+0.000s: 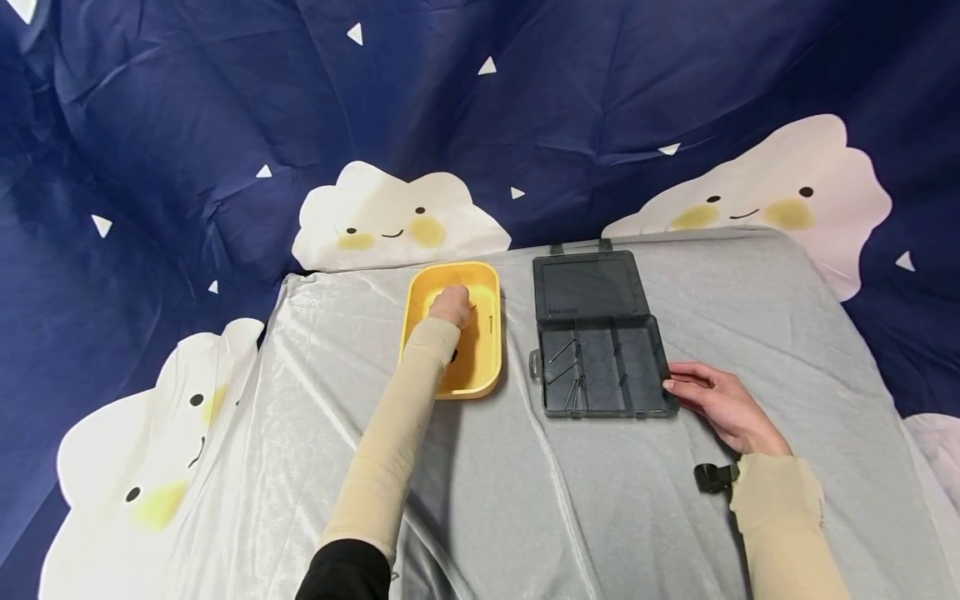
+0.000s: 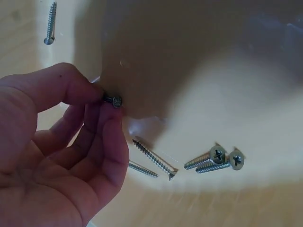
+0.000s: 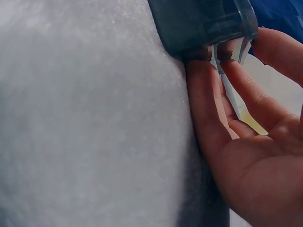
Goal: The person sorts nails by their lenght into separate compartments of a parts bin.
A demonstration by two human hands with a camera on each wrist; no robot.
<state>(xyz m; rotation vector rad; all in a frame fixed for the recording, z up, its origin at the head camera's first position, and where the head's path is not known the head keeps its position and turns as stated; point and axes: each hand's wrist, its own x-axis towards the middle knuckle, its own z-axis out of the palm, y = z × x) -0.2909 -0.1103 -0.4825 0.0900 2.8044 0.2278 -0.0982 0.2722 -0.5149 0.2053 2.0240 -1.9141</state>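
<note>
My left hand is down inside the yellow bin. In the left wrist view its thumb and index finger pinch a small dark screw, of which mainly the head end shows. Several silver screws lie on the bin's bottom around the hand, among them a countersunk screw beside the fingers. My right hand touches the right side of the dark clear organizer box, fingers nearly straight. In the right wrist view, fingertips rest against the box's side wall, the thumb near its rim.
The organizer's hinged lid lies folded back behind it. Several thin screws are in the box's left compartment. A grey velvet cloth covers the surface, and a dark blue curtain with clouds hangs behind.
</note>
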